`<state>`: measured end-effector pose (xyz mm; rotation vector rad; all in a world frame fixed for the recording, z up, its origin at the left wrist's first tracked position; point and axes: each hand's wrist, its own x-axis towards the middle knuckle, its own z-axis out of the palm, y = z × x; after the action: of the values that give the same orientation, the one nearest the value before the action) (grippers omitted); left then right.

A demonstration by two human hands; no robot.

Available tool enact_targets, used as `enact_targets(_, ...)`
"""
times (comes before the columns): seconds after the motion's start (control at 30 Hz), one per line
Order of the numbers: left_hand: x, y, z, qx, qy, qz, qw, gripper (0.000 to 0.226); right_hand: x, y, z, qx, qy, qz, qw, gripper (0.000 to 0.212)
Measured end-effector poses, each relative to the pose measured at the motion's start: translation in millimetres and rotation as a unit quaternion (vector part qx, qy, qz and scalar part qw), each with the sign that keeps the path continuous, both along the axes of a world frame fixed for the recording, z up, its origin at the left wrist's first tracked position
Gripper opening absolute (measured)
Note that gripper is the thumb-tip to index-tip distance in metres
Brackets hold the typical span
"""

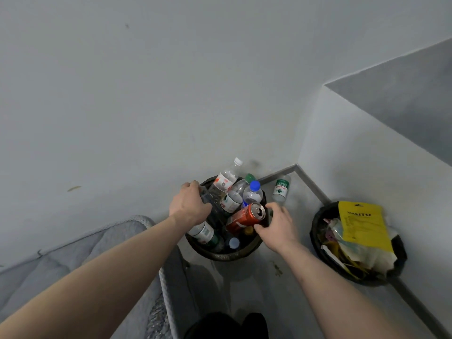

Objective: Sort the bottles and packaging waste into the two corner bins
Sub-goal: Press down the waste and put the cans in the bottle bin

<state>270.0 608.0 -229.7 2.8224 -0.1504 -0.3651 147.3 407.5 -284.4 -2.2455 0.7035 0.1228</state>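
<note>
Hands are working the bottle bin (221, 256): left hand (189, 204) gripping a clear bottle (208, 198), right hand (277, 225) steadying the red can (245, 217) so neither topples.

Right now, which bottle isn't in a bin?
The green-label bottle, on the floor in the corner behind the bottle bin. All other bottles sit inside that bin.

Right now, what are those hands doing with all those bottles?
A person is sorting rubbish. The right hand holds a red can over the bottle bin, which is piled with plastic bottles. The left hand grips a clear bottle at the bin's far edge. One green-labelled bottle stands on the floor behind the bin. The other bin, to the right, holds wrappers and a yellow bag.
</note>
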Motion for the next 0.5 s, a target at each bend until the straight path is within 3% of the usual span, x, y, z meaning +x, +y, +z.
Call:
enact_targets(0.1, -28.5, -20.2, 22.2, -0.033, -0.047, -0.079, 0.995, 0.039, -14.8, -12.5, 9.5, 0.009, 0.006, -0.004, 1.000, 0.062)
enact_targets(0.2, -80.0, -56.0, 35.3, -0.050, -0.054, -0.226, 0.971, 0.029, -36.8, -34.9, 14.1, -0.001, 0.015, -0.015, 1.000, 0.060)
enact_targets(0.33, -143.2, -109.4, 11.6, 0.012, 0.076, -0.372, 0.925, 0.030, -71.5, -75.0, 10.8, -0.032, 0.038, -0.033, 0.998, 0.057)
enact_targets(0.5, -152.2, -165.2, -49.6, 0.097, 0.201, -0.391, 0.893, 0.041, -108.3, -121.4, -3.7, -0.043, 0.032, -0.075, 0.996, 0.052)
